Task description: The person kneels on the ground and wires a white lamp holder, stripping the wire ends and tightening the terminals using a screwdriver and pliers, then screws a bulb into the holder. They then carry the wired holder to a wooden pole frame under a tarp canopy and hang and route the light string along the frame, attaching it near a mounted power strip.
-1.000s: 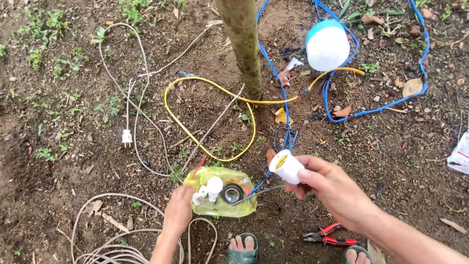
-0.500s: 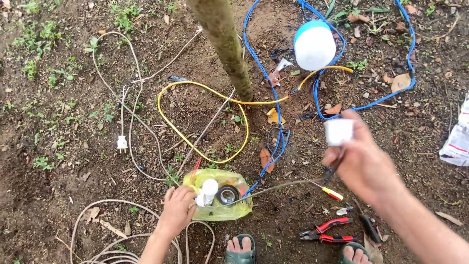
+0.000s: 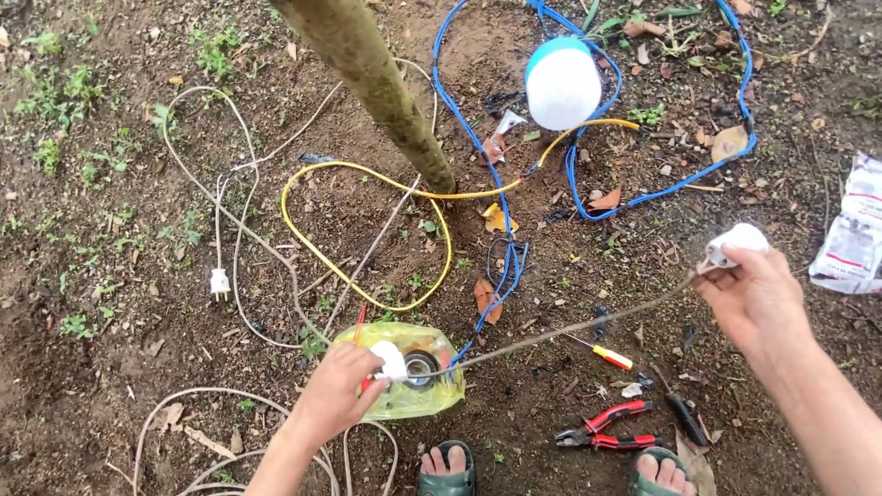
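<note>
My right hand (image 3: 755,296) holds a small white lamp socket (image 3: 736,242) out at the right, with a thin grey wire (image 3: 560,329) running taut from it down to the left. My left hand (image 3: 333,397) pinches a small white fitting (image 3: 390,362) at the mouth of a yellow-green plastic bag (image 3: 437,393) lying on the dirt. A roll of black tape (image 3: 422,366) shows inside the bag.
A thin tree trunk (image 3: 372,81) rises at centre. Yellow cable (image 3: 364,282), blue cable (image 3: 491,193) and white cord with a plug (image 3: 220,282) loop over the dirt. A white bulb (image 3: 562,84) lies beyond. Red pliers (image 3: 604,430), a yellow screwdriver (image 3: 608,355) and my sandalled feet (image 3: 447,467) are near.
My right hand has carried the white socket away to the right, drawing the grey wire taut. My left hand has stayed at the bag and now grips the white fitting.
</note>
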